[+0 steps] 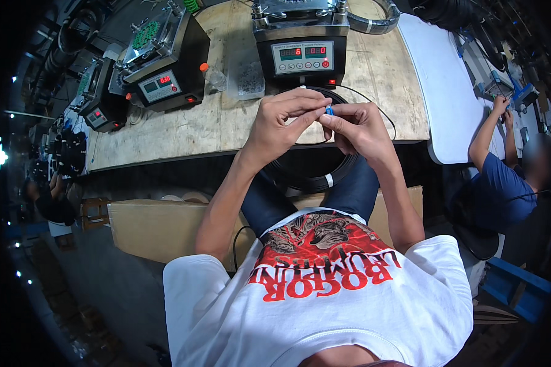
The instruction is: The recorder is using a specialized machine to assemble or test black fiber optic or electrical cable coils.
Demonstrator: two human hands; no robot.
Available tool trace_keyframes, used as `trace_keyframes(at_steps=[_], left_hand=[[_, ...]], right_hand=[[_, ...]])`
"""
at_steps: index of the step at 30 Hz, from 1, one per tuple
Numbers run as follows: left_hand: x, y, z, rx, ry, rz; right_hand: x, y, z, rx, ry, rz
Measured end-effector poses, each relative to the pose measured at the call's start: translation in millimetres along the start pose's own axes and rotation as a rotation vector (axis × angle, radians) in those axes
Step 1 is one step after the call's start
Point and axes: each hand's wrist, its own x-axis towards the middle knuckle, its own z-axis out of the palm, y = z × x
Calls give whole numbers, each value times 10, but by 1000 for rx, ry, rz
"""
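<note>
Both my hands meet above the near edge of the wooden bench, in front of the middle machine. Between their fingertips is a small blue cable connector with a pale tip. My left hand pinches it from the left side, thumb and forefinger together. From the right, my right hand is closed on it with thumb and forefinger, its other fingers curled underneath. A coil of black cable, bound with a white band, rests on my lap under the hands. Part of the connector is covered by my fingers.
Polishing machines with lit red displays line the wooden bench. A clear plastic box and an orange-capped bottle stand between them. At right are a white table and a person in blue. Cardboard lies below.
</note>
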Motion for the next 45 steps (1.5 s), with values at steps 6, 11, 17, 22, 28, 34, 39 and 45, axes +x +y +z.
trace_keyframes(at_steps=[6,11,17,22,28,34,39,45], left_hand=[[-16,-30,-44,-98,-54,-88],[-105,-66,-16,-363,9,-267],[-403,-190,-78,-277,-116,-401],[-456,-216,-130,-275,-112,-320],[-492,-187,-44,39,66,-344],[-662,-172,320,62,-222,-454],[-816,-419,418,-280,101,-389],[-845,-491,390,-58,33,-380]], right_hand=[[1,72,23,1,4,-4],[50,130,20,80,21,-91],[37,167,4,67,34,-67],[23,230,41,113,87,-130],[38,320,15,-10,186,-211],[-45,379,351,-12,62,-158],[39,435,321,-42,-52,-210],[9,354,-19,-572,15,-395]])
